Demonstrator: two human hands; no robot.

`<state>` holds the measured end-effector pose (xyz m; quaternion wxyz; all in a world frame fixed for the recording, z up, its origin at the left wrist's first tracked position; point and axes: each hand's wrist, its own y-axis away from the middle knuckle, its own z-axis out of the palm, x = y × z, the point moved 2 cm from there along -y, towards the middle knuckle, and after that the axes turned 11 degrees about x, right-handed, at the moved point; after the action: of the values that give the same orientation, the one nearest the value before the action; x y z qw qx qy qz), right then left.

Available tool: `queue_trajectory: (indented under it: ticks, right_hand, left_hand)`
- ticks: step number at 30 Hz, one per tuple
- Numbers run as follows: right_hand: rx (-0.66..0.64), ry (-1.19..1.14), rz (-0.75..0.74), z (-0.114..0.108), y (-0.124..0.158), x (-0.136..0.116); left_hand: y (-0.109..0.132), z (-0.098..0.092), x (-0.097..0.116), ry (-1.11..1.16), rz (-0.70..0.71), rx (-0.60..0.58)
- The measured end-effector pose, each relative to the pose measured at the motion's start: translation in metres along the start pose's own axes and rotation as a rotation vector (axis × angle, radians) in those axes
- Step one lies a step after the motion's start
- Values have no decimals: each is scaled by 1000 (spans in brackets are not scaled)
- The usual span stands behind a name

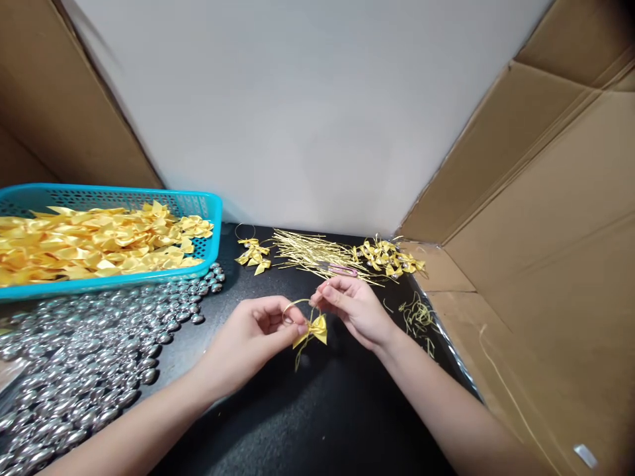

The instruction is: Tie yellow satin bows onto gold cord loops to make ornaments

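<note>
My left hand point(270, 324) pinches a yellow ribbon bow point(317, 328) between thumb and forefinger, above the dark table. Gold cord point(297, 303) loops up from the bow, and a loose end hangs below it. Just right of the bow, my right hand point(352, 304) is closed, its thumb and fingertips pinching the cord near the top of the loop. Whether a bead sits on the bow is hidden by the left thumb.
A blue basket point(215, 231) of yellow bows stands at the left, with many silver beads point(99, 357) before it. Gold cord pieces point(307, 250), a pink-handled tool point(343, 270), finished-looking bows point(389, 256) and cord scraps point(417, 314) lie behind and right. Cardboard walls point(546, 185) flank the table.
</note>
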<state>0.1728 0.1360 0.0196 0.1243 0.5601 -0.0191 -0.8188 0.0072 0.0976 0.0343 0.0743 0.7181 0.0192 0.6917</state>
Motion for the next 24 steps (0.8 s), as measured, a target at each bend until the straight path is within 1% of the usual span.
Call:
queue_trajectory:
  ticks: [3,10,18,24]
  right_hand:
    - [-17,-27,62,0,0,1]
    - [45,-107,190,-1,1,2]
    - [28,-130,243,4,5,0]
    - [65,-152,261,6,6,-1]
  left_hand:
    - [1,0,-1,2,32,18]
    - [6,-3,0,-96,149,23]
    - [8,-3,-9,-108,159,41]
    - [10,1,-2,-122,171,10]
